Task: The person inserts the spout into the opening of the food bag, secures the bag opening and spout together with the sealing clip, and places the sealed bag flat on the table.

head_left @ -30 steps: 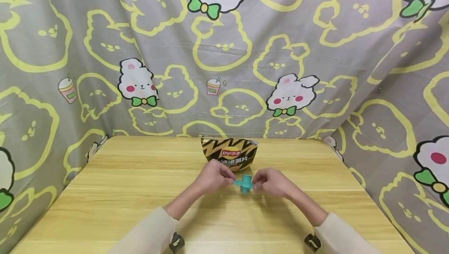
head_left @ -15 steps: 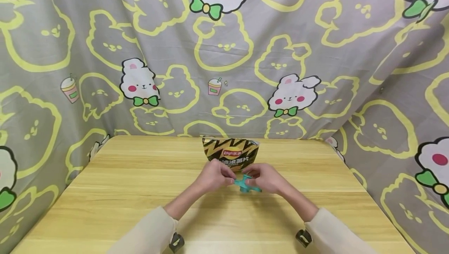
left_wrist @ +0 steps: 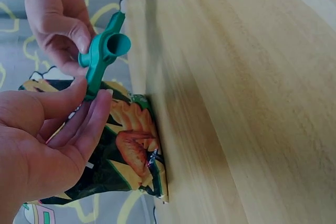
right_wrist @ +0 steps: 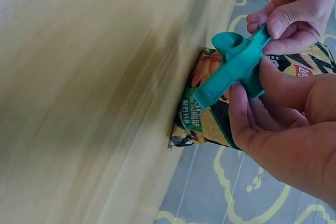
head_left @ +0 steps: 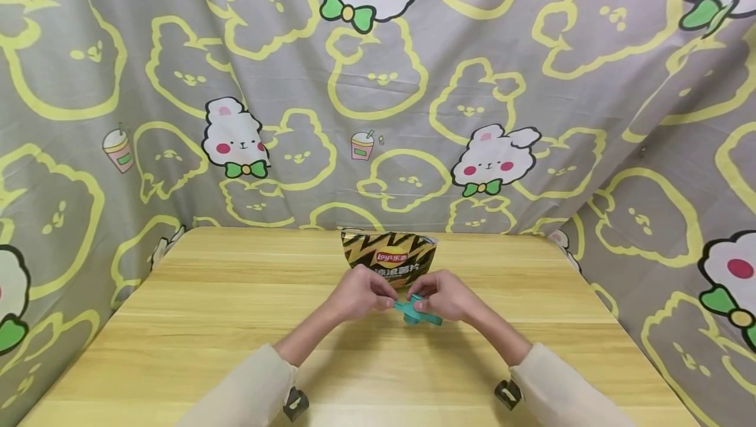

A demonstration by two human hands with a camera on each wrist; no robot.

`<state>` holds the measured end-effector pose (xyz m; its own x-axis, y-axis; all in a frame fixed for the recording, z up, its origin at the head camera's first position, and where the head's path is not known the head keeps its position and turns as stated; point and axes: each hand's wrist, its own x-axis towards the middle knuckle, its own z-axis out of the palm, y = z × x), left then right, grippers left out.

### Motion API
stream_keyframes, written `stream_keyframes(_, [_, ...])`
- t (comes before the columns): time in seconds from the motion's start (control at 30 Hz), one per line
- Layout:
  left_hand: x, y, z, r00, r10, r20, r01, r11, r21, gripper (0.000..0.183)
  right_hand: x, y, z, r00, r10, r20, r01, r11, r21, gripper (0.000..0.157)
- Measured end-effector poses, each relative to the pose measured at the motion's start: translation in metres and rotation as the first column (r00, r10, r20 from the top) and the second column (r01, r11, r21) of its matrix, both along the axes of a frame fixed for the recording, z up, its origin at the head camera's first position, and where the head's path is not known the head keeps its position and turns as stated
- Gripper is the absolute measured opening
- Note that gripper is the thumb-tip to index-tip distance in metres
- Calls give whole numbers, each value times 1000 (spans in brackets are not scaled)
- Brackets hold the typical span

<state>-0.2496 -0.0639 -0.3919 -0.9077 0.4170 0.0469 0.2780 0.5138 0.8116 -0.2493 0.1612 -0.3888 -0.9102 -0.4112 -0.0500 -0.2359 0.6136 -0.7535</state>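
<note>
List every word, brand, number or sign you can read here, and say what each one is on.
"Lay's乐事": on the chip bag.
"浪薯片": in silver on the same bag; what comes before it is partly covered by the left hand.
Too blurred to read: the lettering on the bag's green label.
Too small to read: the print under the silver characters.
None readable: the green plastic piece.

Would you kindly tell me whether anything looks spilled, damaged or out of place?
Nothing stands out: the chip bag stands on the table with no visible tear or spill, and the teal spouted piece, held by the left hand and right hand, looks undamaged.
</note>
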Motion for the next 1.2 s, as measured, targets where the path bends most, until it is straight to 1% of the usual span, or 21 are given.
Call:
stream_keyframes(0.2, [-1,-2,1,999,-28,30,28,1000,9,6,-1,1,3,1000,17,24,-17,1000,-18,12])
stream_keyframes(0.5, [-2,-3,2,997,-71,4,71,998,3,7,-2,3,4,996,47,74,-42,997,-67,14])
stream_keyframes(0.67, [-2,-4,3,997,-79,5,79,997,-1,10,-3,4,4,995,66,76,-60,995,-82,15])
stream_keyframes(1.0, [-2,-6,2,996,-75,37,76,997,-26,14,-5,5,-2,995,59,82,-52,995,-86,15])
stream_keyframes(1.2, [0,-6,0,996,-81,43,82,997,-14,12,-4,4,-5,996,30,82,-24,997,-68,15])
